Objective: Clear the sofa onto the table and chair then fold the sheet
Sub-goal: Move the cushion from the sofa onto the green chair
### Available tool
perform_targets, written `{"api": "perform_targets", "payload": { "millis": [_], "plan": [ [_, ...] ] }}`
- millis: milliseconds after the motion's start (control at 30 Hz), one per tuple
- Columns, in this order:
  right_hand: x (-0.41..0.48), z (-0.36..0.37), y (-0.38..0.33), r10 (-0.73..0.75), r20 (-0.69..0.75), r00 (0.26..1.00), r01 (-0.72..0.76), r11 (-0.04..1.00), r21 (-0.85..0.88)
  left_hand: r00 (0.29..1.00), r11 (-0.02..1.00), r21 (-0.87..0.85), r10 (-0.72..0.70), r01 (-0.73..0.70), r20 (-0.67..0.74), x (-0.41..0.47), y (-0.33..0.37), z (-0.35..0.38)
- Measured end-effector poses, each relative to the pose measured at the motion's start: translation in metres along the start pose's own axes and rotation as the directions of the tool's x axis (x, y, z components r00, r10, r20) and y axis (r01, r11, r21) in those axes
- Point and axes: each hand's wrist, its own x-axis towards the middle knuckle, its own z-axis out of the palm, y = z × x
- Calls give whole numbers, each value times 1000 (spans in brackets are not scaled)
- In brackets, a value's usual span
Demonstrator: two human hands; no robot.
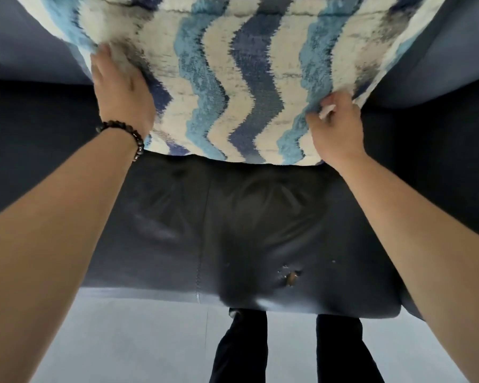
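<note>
Over the dark leather sofa, from ten o'clock across to two o'clock, a shaggy sheet with wavy blue, navy and cream stripes is held up in front of the backrest. Its lower hem hangs just above the seat cushion. The left grip, with a beaded bracelet at the wrist, has its fingers dug into the pile at the ten o'clock edge and clasps the fabric there. The right grip at two o'clock pinches the opposite edge between curled fingers and thumb. Whether the upper part lies over the backrest or hangs free cannot be told, as it runs out of view at twelve o'clock.

The thick pile suggests a soft, floppy piece with some weight. It should be bulky rather than heavy, not fragile, and grippy rather than slick. It will likely sag in the middle and resist sharp creases. The best holds are probably the corners or side hems, hands well apart, so the edges can be matched for a fold.

At five o'clock the seat front shows a small tear in the leather. The person's dark-trousered legs stand on a pale floor at six o'clock.
</note>
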Motion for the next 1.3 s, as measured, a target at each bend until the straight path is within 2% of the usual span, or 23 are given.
{"api": "perform_targets", "payload": {
  "millis": [133, 200, 300, 400, 467, 533, 600, 700, 800, 900, 1000, 1167, 1300],
  "plan": [
    [-56, -7, 7, -56, 196, 979, 50, 998, 34, 998, 989, -131, 65, -63, 12, -84, 5, -6],
    [-96, -18, 20, -73, 204, 976, 53, 994, 99, 998, 972, -233, 42, -32, 40, -147, 1, -8],
    [-156, -45, 46, -12, 199, 980, -38, 969, 244, 993, 950, -302, -48, 78, 106, -253, -4, -15],
    [-218, -93, 70, 85, 274, 958, -172, 935, 310, 951, 922, -259, -245, 288, 187, -350, 4, -32],
    [-260, -136, 77, 130, 280, 951, -222, 918, 329, 916, 886, -247, -354, 393, 188, -402, 25, -54],
    [-295, -186, 75, 119, 274, 954, -212, 916, 340, 910, 874, -257, -381, 412, 161, -442, 58, -83],
    [-322, -242, 61, 63, 268, 961, -158, 923, 351, 928, 881, -292, -359, 371, 98, -471, 100, -120],
    [-354, -328, 25, -100, 234, 967, 4, 925, 381, 954, 906, -346, -288, 245, -79, -511, 168, -188],
    [-386, -402, -14, -266, 184, 946, 162, 883, 441, 936, 913, -392, -231, 115, -265, -561, 228, -252],
    [-413, -447, -42, -434, 132, 891, 323, 810, 489, 907, 915, -403, -192, 27, -375, -609, 260, -294],
    [-431, -457, -59, -533, 133, 836, 386, 742, 548, 850, 912, -410, -216, 0, -481, -649, 261, -319],
    [-472, -425, -68, -593, 252, 765, 416, 753, 510, 805, 855, -505, -383, 123, -453, -703, 217, -346],
    [-524, -370, -86, -652, 329, 683, 494, 744, 449, 721, 775, -618, -505, 135, -475, -746, 150, -378]
  ]
}}
